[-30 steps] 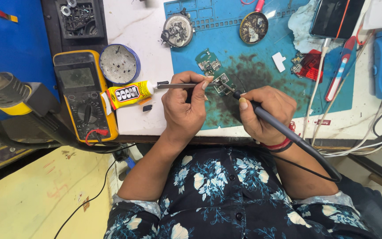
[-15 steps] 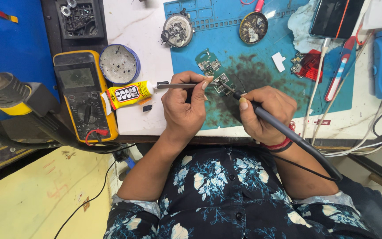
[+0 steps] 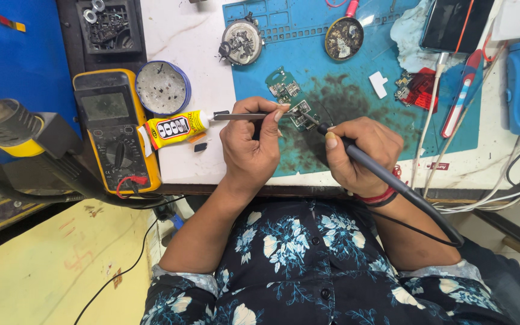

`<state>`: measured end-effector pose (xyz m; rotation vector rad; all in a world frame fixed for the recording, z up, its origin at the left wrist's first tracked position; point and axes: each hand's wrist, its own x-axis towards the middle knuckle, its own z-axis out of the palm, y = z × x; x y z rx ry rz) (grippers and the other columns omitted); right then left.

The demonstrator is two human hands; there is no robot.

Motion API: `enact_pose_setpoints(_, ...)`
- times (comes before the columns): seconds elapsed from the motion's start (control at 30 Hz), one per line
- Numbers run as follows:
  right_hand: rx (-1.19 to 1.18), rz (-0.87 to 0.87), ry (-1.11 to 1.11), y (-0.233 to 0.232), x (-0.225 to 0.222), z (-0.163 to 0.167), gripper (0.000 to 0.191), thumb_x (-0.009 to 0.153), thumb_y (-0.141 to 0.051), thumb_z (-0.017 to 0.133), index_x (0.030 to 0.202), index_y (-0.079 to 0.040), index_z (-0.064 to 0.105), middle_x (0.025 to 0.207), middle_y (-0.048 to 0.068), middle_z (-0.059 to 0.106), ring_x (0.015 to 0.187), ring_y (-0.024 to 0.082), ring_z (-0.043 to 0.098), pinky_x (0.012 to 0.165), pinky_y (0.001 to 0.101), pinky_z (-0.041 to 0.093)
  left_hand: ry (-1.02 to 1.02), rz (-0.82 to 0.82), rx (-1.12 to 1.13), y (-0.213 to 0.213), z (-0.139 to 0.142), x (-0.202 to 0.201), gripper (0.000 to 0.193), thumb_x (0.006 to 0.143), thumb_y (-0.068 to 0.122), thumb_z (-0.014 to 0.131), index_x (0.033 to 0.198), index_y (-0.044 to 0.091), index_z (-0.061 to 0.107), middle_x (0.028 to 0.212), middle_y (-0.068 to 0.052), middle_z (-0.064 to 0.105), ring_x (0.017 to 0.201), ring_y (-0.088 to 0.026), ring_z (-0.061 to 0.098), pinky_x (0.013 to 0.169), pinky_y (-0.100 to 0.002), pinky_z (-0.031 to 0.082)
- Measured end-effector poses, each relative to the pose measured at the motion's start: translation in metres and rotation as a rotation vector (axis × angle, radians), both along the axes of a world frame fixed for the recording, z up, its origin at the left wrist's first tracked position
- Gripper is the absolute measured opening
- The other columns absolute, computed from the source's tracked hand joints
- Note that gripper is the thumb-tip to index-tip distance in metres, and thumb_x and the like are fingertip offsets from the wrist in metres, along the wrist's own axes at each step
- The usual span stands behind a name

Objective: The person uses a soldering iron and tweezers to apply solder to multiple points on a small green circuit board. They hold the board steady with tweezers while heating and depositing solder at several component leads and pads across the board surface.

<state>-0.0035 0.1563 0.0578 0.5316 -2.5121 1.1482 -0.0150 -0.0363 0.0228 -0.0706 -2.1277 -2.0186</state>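
Observation:
My left hand (image 3: 253, 143) pinches metal tweezers (image 3: 245, 117) whose tips rest on a small green circuit board (image 3: 290, 99) lying on the stained blue work mat (image 3: 356, 84). My right hand (image 3: 359, 150) grips a grey soldering iron (image 3: 386, 177) like a pen. Its tip touches the lower end of the board, right beside the tweezer tips. The iron's cable trails back over my right wrist.
A yellow glue tube (image 3: 173, 128) and yellow multimeter (image 3: 112, 129) lie left of my hand. A blue round tin (image 3: 162, 87), two dishes of small parts (image 3: 242, 42) (image 3: 344, 37), a red part (image 3: 416, 90), a red-blue pen (image 3: 461, 90), a phone (image 3: 455, 24) and cables surround the mat. A hot-air gun (image 3: 4, 117) sits far left.

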Motion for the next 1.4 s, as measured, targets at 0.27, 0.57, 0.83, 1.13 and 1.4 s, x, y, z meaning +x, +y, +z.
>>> enact_pose_setpoints(0.27,0.011,-0.044,0.012,0.0001,0.0015,-0.0022,0.010,0.098,-0.006,0.072,0.093,-0.003,0.064,0.080,0.011,0.068,0.066,0.025,0.065,0.058,0.0326,0.048,-0.018,0.001,-0.006,0.0002,-0.0003,0.0015,0.010,0.105,0.001,0.065,0.112,0.000,0.059,0.096,-0.008,0.075,0.071,-0.008,0.067,0.063,-0.022,0.054)
enact_pose_setpoints(0.57,0.001,0.009,-0.008,-0.0001,0.0008,0.0008,0.011,0.099,-0.007,0.072,0.095,-0.002,0.064,0.080,0.011,0.068,0.068,0.026,0.066,0.059,0.0329,0.049,-0.023,0.002,-0.007,0.0000,-0.0006,0.0019,0.011,0.105,0.002,0.065,0.113,0.000,0.059,0.095,-0.007,0.075,0.072,-0.007,0.068,0.064,-0.022,0.054)
enact_pose_setpoints(0.83,0.007,0.013,0.007,-0.0004,-0.0003,0.0023,0.010,0.098,-0.007,0.072,0.095,-0.002,0.064,0.081,0.011,0.068,0.068,0.026,0.066,0.059,0.0329,0.049,-0.012,0.004,-0.017,0.0001,0.0005,0.0016,0.011,0.105,0.002,0.066,0.113,0.000,0.059,0.096,-0.007,0.074,0.073,-0.008,0.068,0.065,-0.022,0.054)
enact_pose_setpoints(1.13,-0.004,0.020,0.004,-0.0008,-0.0007,0.0034,0.010,0.099,-0.006,0.071,0.095,-0.002,0.063,0.082,0.011,0.069,0.069,0.025,0.066,0.059,0.0324,0.049,-0.019,-0.004,-0.007,-0.0002,0.0010,0.0012,0.011,0.106,0.002,0.066,0.114,0.000,0.058,0.095,-0.007,0.075,0.073,-0.008,0.068,0.065,-0.022,0.054)
enact_pose_setpoints(1.4,-0.007,0.003,0.003,0.0006,0.0001,0.0007,0.010,0.099,-0.007,0.071,0.094,-0.003,0.063,0.080,0.010,0.067,0.067,0.025,0.065,0.059,0.0326,0.048,-0.005,0.002,-0.001,0.0003,0.0009,-0.0003,0.011,0.106,0.002,0.065,0.114,0.000,0.058,0.096,-0.007,0.075,0.072,-0.007,0.067,0.064,-0.022,0.053)
